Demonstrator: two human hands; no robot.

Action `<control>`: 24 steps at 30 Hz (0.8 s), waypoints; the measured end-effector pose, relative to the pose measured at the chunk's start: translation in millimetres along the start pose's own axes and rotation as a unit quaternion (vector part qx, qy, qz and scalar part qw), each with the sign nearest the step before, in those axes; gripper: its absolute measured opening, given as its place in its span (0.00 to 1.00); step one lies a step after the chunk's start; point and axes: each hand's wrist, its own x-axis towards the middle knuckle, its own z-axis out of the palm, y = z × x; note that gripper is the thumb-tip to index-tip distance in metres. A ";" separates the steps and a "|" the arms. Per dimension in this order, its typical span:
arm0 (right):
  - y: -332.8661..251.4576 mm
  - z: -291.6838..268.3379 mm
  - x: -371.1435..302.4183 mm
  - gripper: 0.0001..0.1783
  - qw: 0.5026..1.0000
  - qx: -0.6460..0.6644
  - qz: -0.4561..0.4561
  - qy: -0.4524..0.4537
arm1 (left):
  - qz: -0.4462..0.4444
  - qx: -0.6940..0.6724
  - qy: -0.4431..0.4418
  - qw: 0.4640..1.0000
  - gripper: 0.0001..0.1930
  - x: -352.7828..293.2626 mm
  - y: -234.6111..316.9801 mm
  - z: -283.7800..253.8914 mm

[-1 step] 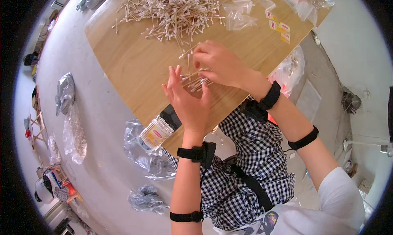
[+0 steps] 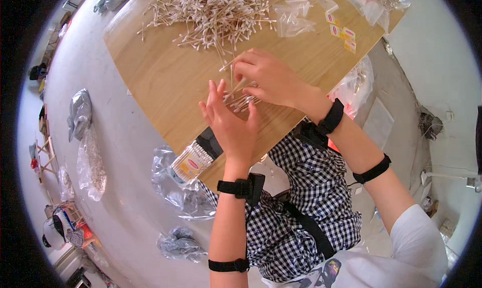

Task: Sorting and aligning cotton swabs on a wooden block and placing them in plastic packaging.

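Observation:
My left hand (image 2: 232, 127) rests on the wooden table with its fingers stretched out and the thumb apart, bordering a small bunch of cotton swabs (image 2: 242, 103). Across from it, my right hand (image 2: 271, 79) is bent over the same bunch, thumb and fingers closed on a cotton swab (image 2: 239, 87); exactly how many it pinches is hidden. A few loose swabs lie just beyond the fingertips. Farther off spreads a big heap of cotton swabs (image 2: 216, 14). By my left wrist, a clear pack of swabs with a yellow label (image 2: 192, 163) sits at the table's near corner.
Small clear bags (image 2: 295, 24) and several yellow-and-white label cards (image 2: 345, 33) lie on the far right of the table (image 2: 155, 82). A dark object (image 2: 209, 143) is beside the swab pack. Plastic bags (image 2: 183, 187) are below the left edge.
My right fingers have shifted slightly left and closed over a swab, which now tilts between them. My left hand has hardly moved.

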 end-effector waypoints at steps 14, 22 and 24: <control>5.1 0.9 -21.5 0.10 0.999 0.032 -0.008 -0.017 | 0.020 0.066 -0.015 0.997 0.35 -3.1 2.1 1.7; -2.6 15.5 -49.7 0.09 0.881 0.302 0.280 0.232 | 0.100 0.236 -0.147 0.955 0.44 -8.7 22.9 17.0; -2.9 18.8 -49.1 0.09 0.861 0.325 0.285 0.269 | 0.086 0.245 -0.159 0.953 0.45 -14.5 26.5 19.9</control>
